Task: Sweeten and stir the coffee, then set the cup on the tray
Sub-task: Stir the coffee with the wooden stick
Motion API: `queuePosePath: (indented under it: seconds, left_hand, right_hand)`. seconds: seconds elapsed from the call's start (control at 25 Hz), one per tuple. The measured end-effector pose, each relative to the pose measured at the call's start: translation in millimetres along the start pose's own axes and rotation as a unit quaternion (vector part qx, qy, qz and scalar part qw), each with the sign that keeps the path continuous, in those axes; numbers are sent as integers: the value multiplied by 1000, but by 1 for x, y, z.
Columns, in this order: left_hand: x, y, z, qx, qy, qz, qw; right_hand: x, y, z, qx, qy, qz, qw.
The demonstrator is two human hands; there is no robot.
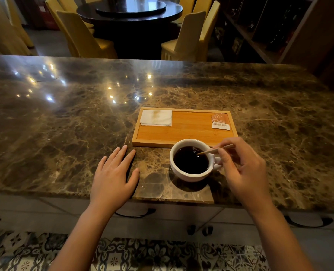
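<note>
A white cup (183, 175) full of dark coffee stands on the marble counter, just in front of the wooden tray (189, 132). My right hand (244, 171) pinches a thin wooden stir stick (211, 151) whose tip dips into the coffee; the hand sits right of the cup, by its handle. My left hand (113, 175) lies flat on the counter left of the cup, fingers spread, holding nothing. An orange sugar packet (220, 121) rests in the tray's far right corner.
A folded white napkin (156, 117) with a faint stain lies in the tray's far left corner. The brown marble counter (64, 124) stretches wide to both sides. Beyond it are yellow-covered chairs (80, 34) and a dark round table (131, 10).
</note>
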State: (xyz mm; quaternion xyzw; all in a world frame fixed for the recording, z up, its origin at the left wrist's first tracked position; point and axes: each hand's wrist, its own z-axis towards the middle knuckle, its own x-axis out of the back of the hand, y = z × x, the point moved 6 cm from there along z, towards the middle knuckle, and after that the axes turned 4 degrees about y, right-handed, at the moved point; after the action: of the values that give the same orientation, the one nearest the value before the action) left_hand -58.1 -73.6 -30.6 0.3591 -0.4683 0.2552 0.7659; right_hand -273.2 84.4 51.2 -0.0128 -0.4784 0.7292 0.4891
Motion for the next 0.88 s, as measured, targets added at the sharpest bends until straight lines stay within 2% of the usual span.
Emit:
queuePosePath:
  seconds: [0.16,0.44,0.76,0.88]
  left_hand:
    - [0,0,0,-1,0,2,1000]
    - [-1,-1,1,1,-2,1,1000]
    - [-2,-2,0,0,-5,3,1000]
    - [-3,-2,1,-1,-7,4,1000]
  right_hand:
    - [9,2,-1,-26,-18,6,999]
    - [-16,-5,2,-62,-57,144,986]
    - [-8,-1,12,-2,-25,0,1000]
    - [-1,4,11,-24,-36,10,999]
